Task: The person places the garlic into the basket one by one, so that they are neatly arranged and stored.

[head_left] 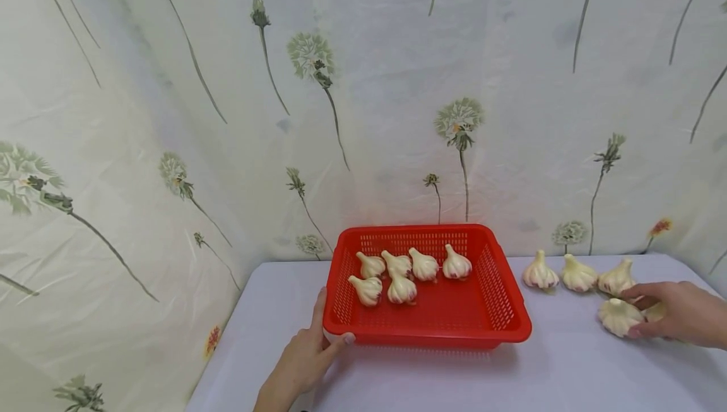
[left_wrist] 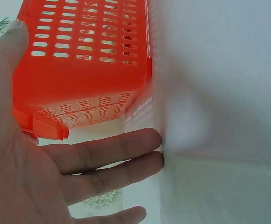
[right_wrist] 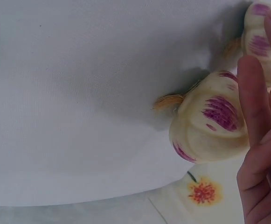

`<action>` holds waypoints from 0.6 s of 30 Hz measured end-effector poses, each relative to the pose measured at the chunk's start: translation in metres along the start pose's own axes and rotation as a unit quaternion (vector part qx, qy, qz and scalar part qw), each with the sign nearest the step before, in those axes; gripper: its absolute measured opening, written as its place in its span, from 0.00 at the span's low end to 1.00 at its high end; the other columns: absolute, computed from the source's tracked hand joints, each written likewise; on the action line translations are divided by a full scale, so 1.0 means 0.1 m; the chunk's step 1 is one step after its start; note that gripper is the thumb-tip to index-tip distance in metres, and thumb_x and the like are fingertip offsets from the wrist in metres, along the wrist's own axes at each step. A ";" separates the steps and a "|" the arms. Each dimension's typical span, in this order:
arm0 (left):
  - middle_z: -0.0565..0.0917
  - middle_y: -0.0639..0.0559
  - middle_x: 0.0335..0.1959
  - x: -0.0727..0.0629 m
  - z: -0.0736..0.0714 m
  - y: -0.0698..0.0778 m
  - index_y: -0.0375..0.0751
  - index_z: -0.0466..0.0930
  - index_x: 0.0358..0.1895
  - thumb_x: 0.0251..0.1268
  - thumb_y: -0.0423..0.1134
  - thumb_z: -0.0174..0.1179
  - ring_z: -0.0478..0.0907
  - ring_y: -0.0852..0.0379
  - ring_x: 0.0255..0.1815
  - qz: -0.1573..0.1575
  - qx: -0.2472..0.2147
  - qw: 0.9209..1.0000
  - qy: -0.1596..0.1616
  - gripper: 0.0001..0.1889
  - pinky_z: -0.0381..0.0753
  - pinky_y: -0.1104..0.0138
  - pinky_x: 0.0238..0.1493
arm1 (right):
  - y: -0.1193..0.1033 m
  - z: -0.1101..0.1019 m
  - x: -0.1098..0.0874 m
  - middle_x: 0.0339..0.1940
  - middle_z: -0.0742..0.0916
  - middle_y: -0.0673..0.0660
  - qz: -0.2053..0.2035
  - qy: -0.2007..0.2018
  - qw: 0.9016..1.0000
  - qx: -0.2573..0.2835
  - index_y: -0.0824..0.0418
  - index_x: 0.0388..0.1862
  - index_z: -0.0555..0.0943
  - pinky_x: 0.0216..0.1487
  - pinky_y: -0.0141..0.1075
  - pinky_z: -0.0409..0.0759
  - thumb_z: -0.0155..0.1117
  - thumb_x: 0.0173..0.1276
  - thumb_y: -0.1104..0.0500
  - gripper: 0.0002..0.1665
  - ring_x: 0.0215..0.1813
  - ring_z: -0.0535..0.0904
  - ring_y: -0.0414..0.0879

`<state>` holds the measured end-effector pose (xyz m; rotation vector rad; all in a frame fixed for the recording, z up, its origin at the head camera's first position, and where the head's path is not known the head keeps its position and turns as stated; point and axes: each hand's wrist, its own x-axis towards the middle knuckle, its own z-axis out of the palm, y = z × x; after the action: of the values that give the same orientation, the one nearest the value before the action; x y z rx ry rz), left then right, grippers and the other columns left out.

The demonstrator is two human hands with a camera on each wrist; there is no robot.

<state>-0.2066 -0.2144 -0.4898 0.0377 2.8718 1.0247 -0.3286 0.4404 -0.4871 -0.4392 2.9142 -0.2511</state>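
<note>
A red plastic basket [head_left: 431, 335] stands on the table with several garlic bulbs [head_left: 425, 265] in its left and back part. At its front left corner my left hand [head_left: 303, 355] holds the rim, thumb along the front and index finger up the left side. The left wrist view shows the other fingers stretched out below the basket wall. Over at the right, my right hand [head_left: 681, 314] has thumb and index finger on either side of a garlic bulb [head_left: 616, 317], pinching it. Another garlic bulb [head_left: 656, 312] is partly hidden under this hand.
Behind the right hand, a row of garlic bulbs [head_left: 578, 273] sits between the basket and the table's right end. A pale cloth covers the table [head_left: 272, 298]. Flower-patterned fabric [head_left: 386, 147] hangs right along its back and left edges.
</note>
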 end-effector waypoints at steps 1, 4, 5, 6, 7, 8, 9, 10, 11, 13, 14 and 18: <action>0.77 0.53 0.27 0.00 0.00 0.00 0.56 0.32 0.88 0.66 0.74 0.59 0.75 0.56 0.27 0.000 0.000 1.000 0.000 0.60 0.76 0.64 0.27 | -0.01 0.00 0.00 0.43 0.92 0.58 0.002 -0.006 1.000 0.008 0.68 0.61 0.83 0.41 0.48 0.84 0.85 0.51 0.36 0.49 0.39 0.87 0.50; 0.78 0.54 0.28 0.00 0.00 0.00 0.56 0.32 0.88 0.66 0.75 0.59 0.75 0.56 0.28 -0.001 -0.006 1.000 -0.001 0.60 0.77 0.64 0.28 | -0.03 0.03 -0.01 0.43 0.92 0.59 0.001 -0.016 0.999 0.033 0.70 0.67 0.80 0.32 0.36 0.79 0.85 0.54 0.40 0.51 0.31 0.82 0.39; 0.78 0.54 0.28 0.00 -0.01 0.00 0.56 0.32 0.88 0.66 0.75 0.59 0.75 0.57 0.29 -0.001 -0.007 1.000 -0.002 0.60 0.77 0.64 0.28 | -0.03 0.04 -0.02 0.43 0.91 0.58 0.002 -0.020 0.999 0.042 0.71 0.68 0.79 0.30 0.33 0.77 0.85 0.54 0.42 0.51 0.29 0.80 0.37; 0.78 0.54 0.28 0.00 -0.01 0.00 0.56 0.32 0.88 0.66 0.75 0.59 0.75 0.57 0.29 -0.001 -0.008 1.000 -0.002 0.60 0.77 0.64 0.28 | -0.03 0.04 -0.02 0.42 0.91 0.57 0.003 -0.025 0.998 0.051 0.72 0.69 0.78 0.29 0.32 0.76 0.85 0.55 0.43 0.50 0.27 0.79 0.37; 0.78 0.54 0.28 0.00 -0.01 0.00 0.56 0.32 0.88 0.66 0.75 0.59 0.75 0.57 0.28 -0.002 -0.009 1.000 -0.002 0.60 0.78 0.64 0.28 | -0.03 0.05 -0.02 0.42 0.90 0.56 0.002 -0.026 0.998 0.052 0.72 0.69 0.78 0.29 0.32 0.76 0.85 0.55 0.44 0.50 0.26 0.78 0.37; 0.78 0.54 0.28 0.00 -0.01 0.00 0.56 0.32 0.88 0.66 0.75 0.59 0.75 0.57 0.28 -0.002 -0.009 1.000 -0.002 0.60 0.78 0.65 0.28 | -0.03 0.05 -0.01 0.42 0.90 0.55 0.002 -0.030 0.998 0.055 0.72 0.69 0.78 0.29 0.32 0.77 0.85 0.56 0.45 0.49 0.26 0.78 0.37; 0.78 0.54 0.28 0.00 -0.01 0.00 0.56 0.32 0.88 0.66 0.75 0.59 0.75 0.57 0.28 -0.002 -0.009 1.000 -0.001 0.60 0.78 0.65 0.28 | -0.03 0.05 -0.01 0.41 0.89 0.53 0.003 -0.033 0.998 0.056 0.72 0.68 0.78 0.29 0.32 0.77 0.85 0.56 0.46 0.49 0.26 0.78 0.37; 0.78 0.54 0.28 0.00 -0.01 0.00 0.56 0.32 0.88 0.66 0.74 0.59 0.75 0.57 0.28 -0.001 -0.009 1.000 -0.001 0.60 0.77 0.65 0.28 | -0.04 0.06 -0.01 0.41 0.89 0.53 0.007 -0.037 0.997 0.061 0.72 0.68 0.78 0.29 0.32 0.77 0.85 0.56 0.47 0.48 0.26 0.79 0.39; 0.78 0.54 0.28 0.00 0.00 0.00 0.56 0.32 0.88 0.66 0.74 0.60 0.75 0.56 0.28 -0.001 -0.008 1.000 -0.001 0.60 0.77 0.65 0.28 | -0.05 0.06 0.00 0.41 0.89 0.52 0.007 -0.039 0.997 0.059 0.72 0.68 0.78 0.29 0.32 0.77 0.85 0.56 0.47 0.48 0.26 0.79 0.39; 0.78 0.54 0.28 0.00 0.00 0.00 0.56 0.33 0.88 0.66 0.74 0.60 0.75 0.56 0.28 -0.001 -0.009 1.000 -0.001 0.60 0.77 0.65 0.28 | -0.05 0.05 0.00 0.41 0.89 0.53 0.008 -0.041 0.997 0.059 0.72 0.67 0.78 0.29 0.32 0.77 0.85 0.56 0.48 0.47 0.26 0.79 0.39; 0.78 0.54 0.28 0.00 0.00 0.00 0.56 0.33 0.88 0.66 0.74 0.60 0.75 0.56 0.28 -0.001 -0.009 1.000 -0.001 0.60 0.77 0.65 0.28 | -0.06 0.05 0.00 0.41 0.89 0.53 0.009 -0.042 0.997 0.060 0.72 0.67 0.78 0.29 0.33 0.77 0.85 0.56 0.49 0.47 0.26 0.79 0.40; 0.78 0.53 0.28 0.00 -0.01 0.00 0.56 0.33 0.88 0.66 0.74 0.60 0.75 0.56 0.28 -0.001 -0.009 1.000 -0.001 0.60 0.78 0.65 0.28 | -0.06 0.04 -0.01 0.40 0.89 0.53 0.008 -0.034 0.997 0.065 0.73 0.68 0.78 0.27 0.33 0.75 0.84 0.58 0.50 0.45 0.23 0.78 0.41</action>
<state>-0.2064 -0.2143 -0.4891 0.0342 2.8591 1.0490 -0.3246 0.4342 -0.4898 -0.3955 2.8128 -0.4109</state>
